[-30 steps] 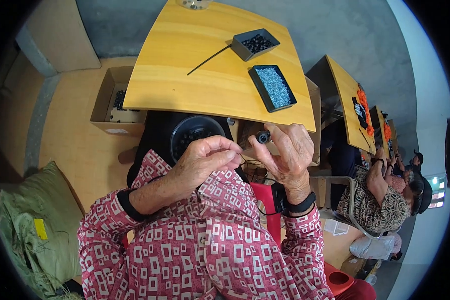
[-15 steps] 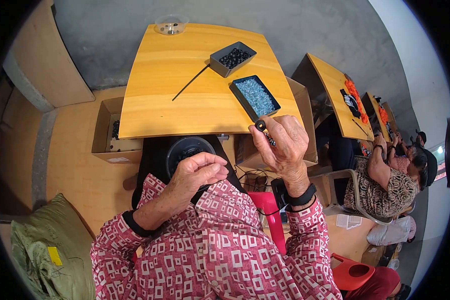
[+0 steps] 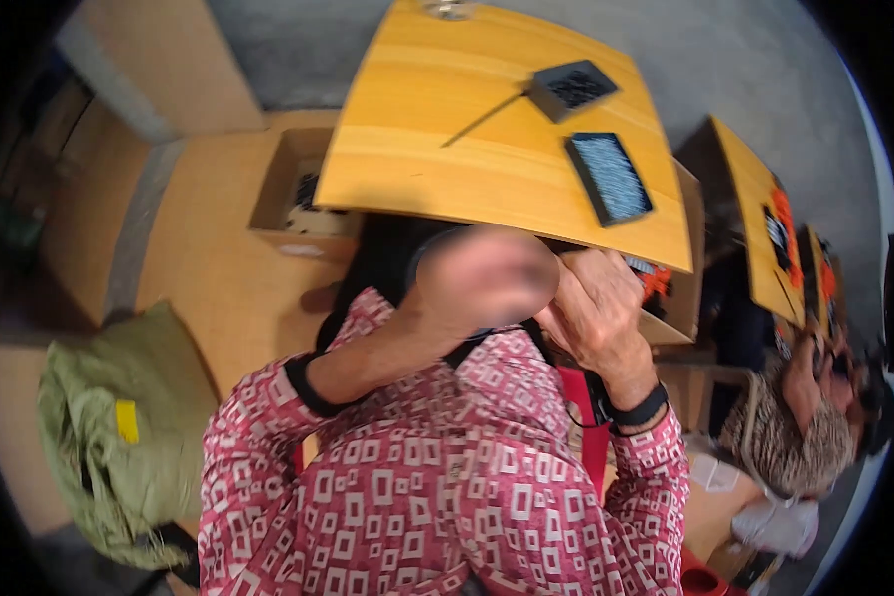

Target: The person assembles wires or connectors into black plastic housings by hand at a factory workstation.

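Observation:
My left hand (image 3: 482, 283) is over the dark bowl (image 3: 481, 332) at my lap, below the table's near edge. A blur covers its fingers, so I cannot tell what they hold. Right beside it, touching or nearly so, is my right hand (image 3: 601, 308). Its fingers are bent and pressed together toward the left hand. Whatever sits between the right fingertips is hidden. Most of the bowl lies behind my left hand.
On the yellow wooden table (image 3: 447, 60) stand a black tray of blue beads (image 3: 621, 184), a dark tray of black pieces (image 3: 576, 87) and a thin black stick (image 3: 482, 119). A cardboard box (image 3: 298, 238) and green sack (image 3: 124, 427) flank my left. A person (image 3: 800, 417) sits at right.
My right hand has come down from the table edge to my left hand; the black ring-shaped piece it held no longer shows. The view has swung, shifting the table rightward and upward.

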The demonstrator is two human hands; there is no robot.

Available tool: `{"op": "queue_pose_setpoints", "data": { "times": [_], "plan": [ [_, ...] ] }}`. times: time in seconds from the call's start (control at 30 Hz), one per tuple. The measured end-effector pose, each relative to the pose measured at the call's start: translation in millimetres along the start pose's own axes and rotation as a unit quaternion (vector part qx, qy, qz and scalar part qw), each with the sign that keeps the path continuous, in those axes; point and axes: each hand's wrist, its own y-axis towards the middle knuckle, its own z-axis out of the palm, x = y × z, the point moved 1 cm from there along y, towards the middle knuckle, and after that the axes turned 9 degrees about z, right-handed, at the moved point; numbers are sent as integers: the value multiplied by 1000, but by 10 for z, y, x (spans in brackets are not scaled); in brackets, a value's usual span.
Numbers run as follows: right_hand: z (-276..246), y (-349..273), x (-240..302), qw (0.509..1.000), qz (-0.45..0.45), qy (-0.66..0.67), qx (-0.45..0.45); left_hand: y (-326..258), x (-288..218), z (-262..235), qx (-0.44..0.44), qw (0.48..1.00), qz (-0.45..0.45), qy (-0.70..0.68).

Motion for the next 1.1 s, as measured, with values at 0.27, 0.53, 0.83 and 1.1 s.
{"op": "queue_pose_setpoints", "data": {
  "times": [0.27,0.53,0.83,1.1],
  "plan": [
    [180,119,200,998,4,51,32,-158,-268,-461,-81,996,22,20],
    [236,-87,93,997,38,22,68,-236,-701,-1846,-297,948,114,-20],
    [238,-156,49,995,70,28,71,-135,-153,-2955,-436,899,-11,26],
    [480,-500,-215,931,300,127,166,-350,-192,-2038,-229,970,-58,62]
  ]
}}
